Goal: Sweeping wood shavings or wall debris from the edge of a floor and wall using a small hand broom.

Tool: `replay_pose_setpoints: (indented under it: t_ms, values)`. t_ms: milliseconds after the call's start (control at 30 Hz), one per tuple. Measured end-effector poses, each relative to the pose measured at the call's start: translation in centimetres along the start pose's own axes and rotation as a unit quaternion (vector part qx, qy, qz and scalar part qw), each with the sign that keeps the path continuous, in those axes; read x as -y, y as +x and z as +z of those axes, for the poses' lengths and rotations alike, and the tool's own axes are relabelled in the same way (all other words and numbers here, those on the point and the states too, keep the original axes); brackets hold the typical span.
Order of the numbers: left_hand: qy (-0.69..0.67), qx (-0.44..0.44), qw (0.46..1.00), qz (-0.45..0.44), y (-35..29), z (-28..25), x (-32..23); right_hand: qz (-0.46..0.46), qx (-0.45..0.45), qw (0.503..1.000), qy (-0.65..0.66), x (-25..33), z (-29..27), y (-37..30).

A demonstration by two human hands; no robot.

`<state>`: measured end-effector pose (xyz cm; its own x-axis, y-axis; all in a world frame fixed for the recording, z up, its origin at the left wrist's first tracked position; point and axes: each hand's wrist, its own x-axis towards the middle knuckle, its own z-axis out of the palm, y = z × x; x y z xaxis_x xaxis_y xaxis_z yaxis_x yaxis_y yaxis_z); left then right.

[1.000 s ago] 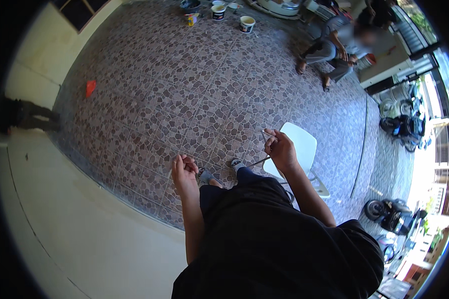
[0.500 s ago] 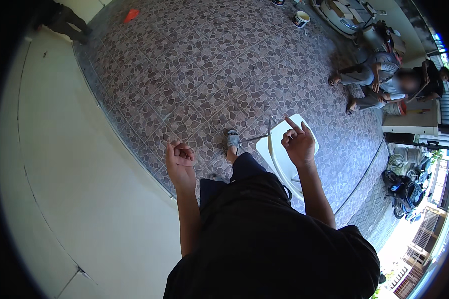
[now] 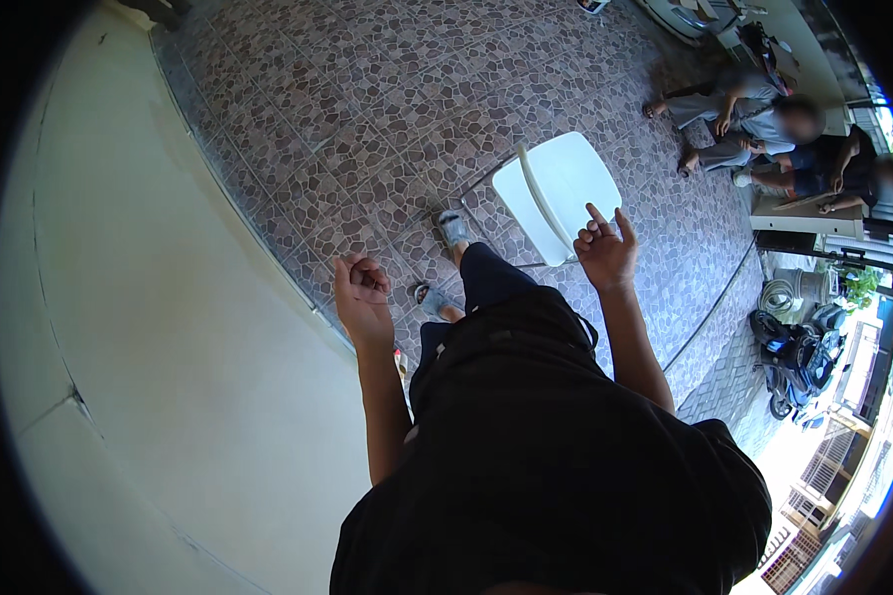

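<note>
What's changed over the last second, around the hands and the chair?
The white chair now sits higher in the picture as the view has shifted; I can't tell whether it moved. The right hand has opened from a curl. The red item on the floor has left view. Nothing was visibly taken up or let go. The left hand stays loosely curled.

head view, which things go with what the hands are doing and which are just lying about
With the hands:
white chair, nearest the right hand; touch unclear
left hand: curled, nothing visible held

Lying about:
dark motorbike
pale coil
container cut off at top
</note>
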<state>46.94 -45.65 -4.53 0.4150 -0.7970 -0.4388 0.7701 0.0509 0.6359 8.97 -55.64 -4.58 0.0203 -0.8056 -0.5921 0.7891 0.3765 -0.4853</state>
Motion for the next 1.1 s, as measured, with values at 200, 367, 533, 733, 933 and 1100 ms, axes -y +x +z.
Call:
replay_pose_setpoints:
  t_ms: [200, 367, 533, 733, 933, 1100]
  values:
    - [-0.018, -0.027, 0.997, 0.069, -7.9, -2.2, 2.1, 0.031, -0.004, 0.999, -0.011, 0.6, -5.3, -1.6]
    - [-0.035, -0.060, 0.990, 0.122, -14.3, -3.3, 4.9, 0.063, -0.009, 0.996, -0.068, 2.0, -9.9, -2.1]
    - [-0.042, -0.115, 0.983, 0.140, -21.5, -4.1, 10.1, 0.132, 0.030, 0.983, -0.127, 3.3, -15.2, -3.0]
    - [-0.066, -0.137, 0.982, 0.111, -29.3, -4.4, 17.3, 0.203, 0.063, 0.962, -0.172, 5.8, -21.2, -5.1]
    - [-0.050, -0.168, 0.979, 0.103, -35.1, -3.9, 21.3, 0.229, 0.023, 0.965, -0.124, 7.3, -29.3, -7.6]
    - [-0.071, -0.173, 0.977, 0.100, -38.8, -3.5, 24.1, 0.270, 0.009, 0.950, -0.157, 5.8, -34.1, -10.3]
